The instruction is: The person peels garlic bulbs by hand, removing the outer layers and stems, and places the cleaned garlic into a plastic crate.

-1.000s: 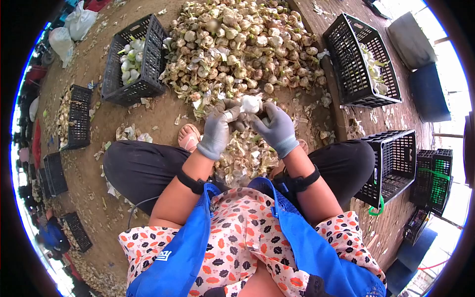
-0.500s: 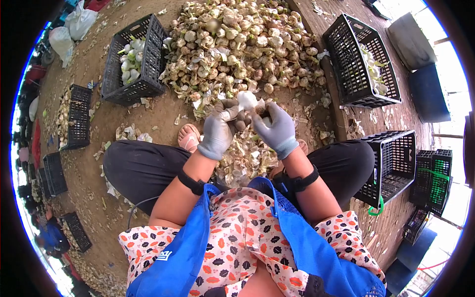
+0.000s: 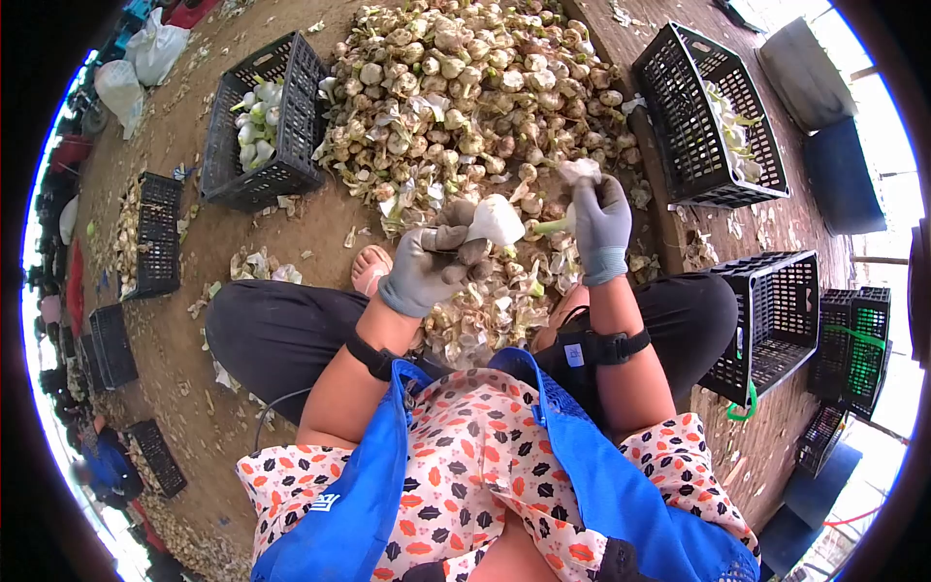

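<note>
My left hand (image 3: 436, 257), in a grey glove with dirty fingers, is closed around a garlic bulb (image 3: 497, 220). The bulb is peeled to clean white, and its round end points right. To the right, my gloved right hand (image 3: 602, 228) pinches a pale, blurred piece of garlic skin (image 3: 580, 172) between thumb and fingertips. A green garlic stem (image 3: 551, 227) sticks out leftward from beneath its fingers, the rest hidden by the hand. Beyond both hands spreads a heap of unpeeled garlic (image 3: 465, 97). Loose skins (image 3: 490, 325) cover the ground between my feet.
Black crates with peeled garlic stand at left (image 3: 218, 145) and right (image 3: 679, 126) of the heap. Another black crate (image 3: 771, 301) lies by my right knee. A wooden board edge (image 3: 659, 228) runs along the right. Farther left are more crates (image 3: 158, 233) and a person (image 3: 107, 470).
My hands were together at the white bulb; now they are apart. My right hand has moved up and right with the skin, while my left keeps the bulb, now turned.
</note>
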Tool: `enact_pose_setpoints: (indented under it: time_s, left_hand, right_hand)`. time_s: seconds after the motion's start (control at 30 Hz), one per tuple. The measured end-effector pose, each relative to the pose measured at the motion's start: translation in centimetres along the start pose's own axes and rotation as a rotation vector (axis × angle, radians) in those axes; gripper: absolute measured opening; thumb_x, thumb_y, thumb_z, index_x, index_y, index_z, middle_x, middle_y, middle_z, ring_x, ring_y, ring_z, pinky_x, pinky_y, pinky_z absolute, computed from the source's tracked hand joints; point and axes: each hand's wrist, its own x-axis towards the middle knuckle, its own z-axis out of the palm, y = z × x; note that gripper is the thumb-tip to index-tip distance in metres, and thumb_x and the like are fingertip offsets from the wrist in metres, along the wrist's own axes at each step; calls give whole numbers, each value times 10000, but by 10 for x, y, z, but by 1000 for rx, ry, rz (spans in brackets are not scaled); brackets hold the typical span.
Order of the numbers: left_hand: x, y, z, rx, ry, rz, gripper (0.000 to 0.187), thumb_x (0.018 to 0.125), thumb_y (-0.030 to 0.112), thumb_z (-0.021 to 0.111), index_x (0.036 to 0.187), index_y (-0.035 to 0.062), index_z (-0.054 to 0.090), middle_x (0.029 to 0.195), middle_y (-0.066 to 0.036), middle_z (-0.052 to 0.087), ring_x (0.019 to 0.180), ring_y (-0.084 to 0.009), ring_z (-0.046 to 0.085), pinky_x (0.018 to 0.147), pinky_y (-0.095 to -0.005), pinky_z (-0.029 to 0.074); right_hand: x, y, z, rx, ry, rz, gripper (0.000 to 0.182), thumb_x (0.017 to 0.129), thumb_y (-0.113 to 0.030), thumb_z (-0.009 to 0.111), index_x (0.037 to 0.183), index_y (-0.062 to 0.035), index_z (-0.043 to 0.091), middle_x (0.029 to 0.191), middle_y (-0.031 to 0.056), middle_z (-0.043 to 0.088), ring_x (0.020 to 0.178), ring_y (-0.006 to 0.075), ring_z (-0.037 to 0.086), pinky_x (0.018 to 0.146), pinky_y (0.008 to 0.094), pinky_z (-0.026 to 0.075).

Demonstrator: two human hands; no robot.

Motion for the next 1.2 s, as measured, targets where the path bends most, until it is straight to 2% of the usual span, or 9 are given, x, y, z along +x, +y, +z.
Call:
enact_pose_setpoints:
  time_s: [0.23,0.3,0.33,0.43,0.6,0.7,0.8,0.87,1.2]
  left_hand:
    - [4,5,23,904,339,141,199,912,71,525,1111,65,540,812,-51,587,641,-110,575,651,-270,507]
    - [10,-2,17,1158,267,400,172,911,43,539,1082,44,517,902,-31,572,733,-71,552,638,-208,474]
    - [9,-1,12,1300,314,434,186,883,-5,570,1061,32,529,1001,-40,603,920,-95,578,805,-232,475]
    - [12,-6,3,1487,297,593,166,883,17,585,1044,33,547,1006,-28,603,895,-95,578,792,-233,481]
    - [10,-9,-1,1356,286,528,153,894,15,573,1039,53,547,996,-8,552,867,-64,534,748,-206,461]
    - [9,-7,11,1137,342,421,145,893,-2,561,1029,47,546,1007,-13,555,901,-73,535,781,-208,456]
    - [10,-8,8,1149,342,461,146,889,-29,542,1016,41,544,1009,-16,555,922,-80,536,813,-214,448]
    - [12,-8,0,1268,313,568,151,885,-46,531,1011,37,543,1007,-18,555,929,-84,538,825,-217,445]
    - [4,-2,-13,1435,65,625,160,889,-76,498,996,37,533,982,-28,551,933,-119,562,821,-257,473]
  right_hand:
    - [-26,-15,12,86,-546,16,292,828,-72,597,1098,24,539,932,37,602,822,69,551,707,216,455]
    - [-32,-16,17,-8,-554,-44,309,801,-121,676,1045,24,556,844,20,609,730,61,530,648,222,448]
    - [-33,-14,19,-26,-541,-67,285,797,-131,685,1005,22,566,806,21,600,704,67,521,628,232,441]
    - [-33,-12,21,-138,-491,-153,233,790,-145,692,921,12,581,741,38,576,656,84,506,595,248,426]
    - [-33,-10,18,-439,-382,-339,170,788,-145,668,821,0,586,694,91,538,616,114,503,584,254,421]
    - [-33,-9,21,-325,-366,-33,163,794,-136,643,849,2,576,696,99,536,610,127,510,590,266,427]
    - [-31,-5,20,-372,-232,-335,198,797,-153,641,877,10,564,694,93,527,614,139,503,598,280,429]
    - [-36,-20,21,-161,-402,-28,238,796,-177,647,903,12,551,704,91,530,626,148,493,606,290,428]
    - [-32,-7,16,-436,-600,-199,206,826,-160,608,898,21,543,722,91,555,651,149,496,613,294,426]
